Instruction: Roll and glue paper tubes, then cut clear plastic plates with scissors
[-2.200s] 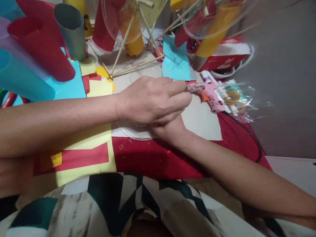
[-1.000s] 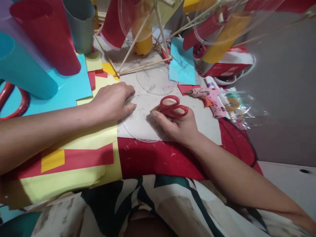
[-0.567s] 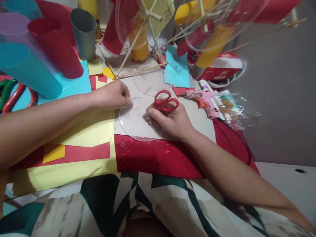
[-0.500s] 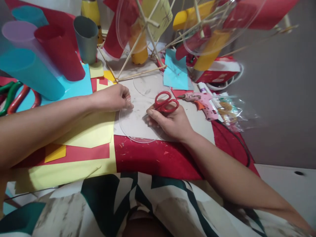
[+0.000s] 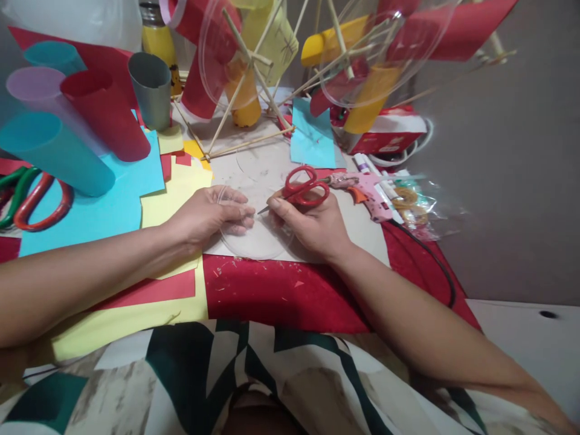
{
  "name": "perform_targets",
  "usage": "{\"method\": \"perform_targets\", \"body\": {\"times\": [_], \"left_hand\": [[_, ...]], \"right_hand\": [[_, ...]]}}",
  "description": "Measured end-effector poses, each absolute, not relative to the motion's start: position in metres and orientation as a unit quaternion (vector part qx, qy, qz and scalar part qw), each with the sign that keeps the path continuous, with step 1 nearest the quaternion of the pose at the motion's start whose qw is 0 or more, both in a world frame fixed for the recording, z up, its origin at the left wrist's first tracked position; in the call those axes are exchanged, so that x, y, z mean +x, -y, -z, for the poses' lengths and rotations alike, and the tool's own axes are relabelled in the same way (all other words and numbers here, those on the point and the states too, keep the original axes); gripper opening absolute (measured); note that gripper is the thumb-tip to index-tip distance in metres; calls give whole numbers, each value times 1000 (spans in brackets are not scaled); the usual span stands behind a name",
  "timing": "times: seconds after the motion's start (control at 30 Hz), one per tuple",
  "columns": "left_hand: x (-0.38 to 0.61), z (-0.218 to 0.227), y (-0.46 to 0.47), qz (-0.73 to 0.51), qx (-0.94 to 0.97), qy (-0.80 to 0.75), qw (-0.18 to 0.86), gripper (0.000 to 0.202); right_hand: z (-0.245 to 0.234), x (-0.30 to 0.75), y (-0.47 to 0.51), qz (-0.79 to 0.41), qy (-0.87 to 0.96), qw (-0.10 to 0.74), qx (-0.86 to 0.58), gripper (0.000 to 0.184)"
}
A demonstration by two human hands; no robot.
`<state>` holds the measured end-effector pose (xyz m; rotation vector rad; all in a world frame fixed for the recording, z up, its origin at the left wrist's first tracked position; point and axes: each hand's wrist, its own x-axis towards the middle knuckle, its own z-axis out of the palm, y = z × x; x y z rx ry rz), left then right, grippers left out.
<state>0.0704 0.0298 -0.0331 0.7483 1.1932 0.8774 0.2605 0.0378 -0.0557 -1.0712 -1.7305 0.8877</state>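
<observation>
My left hand (image 5: 212, 214) grips a clear plastic disc (image 5: 258, 238) by its left part and holds it tilted over the grey card (image 5: 362, 232). My right hand (image 5: 315, 223) is closed round red-handled scissors (image 5: 301, 188), whose blade tip points left toward the disc and my left fingers. A second clear disc (image 5: 258, 166) lies flat just behind them. A pink glue gun (image 5: 367, 190) lies to the right of the scissors.
Rolled paper tubes in teal (image 5: 54, 154), red (image 5: 106, 115), purple and grey (image 5: 151, 87) stand at the back left. A stick frame with clear discs and coloured rolls (image 5: 254, 72) rises behind. Paper sheets cover the red cloth (image 5: 290, 293). Red and green loops (image 5: 31, 196) lie far left.
My left hand left the glue gun, came back to the disc's left edge and took hold of it, lifting it. The right hand has kept the scissors by the disc.
</observation>
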Motion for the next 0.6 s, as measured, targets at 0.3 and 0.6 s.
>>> {"method": "perform_targets", "body": {"times": [0.3,0.6], "left_hand": [[62,33,-29,-379,331,-498,706,22],[60,36,-29,-375,314,-478,729,12]], "right_hand": [[58,257,-34,-310,687,473,-456,18],[61,253,-34,-324,663,505,-447,14]]}}
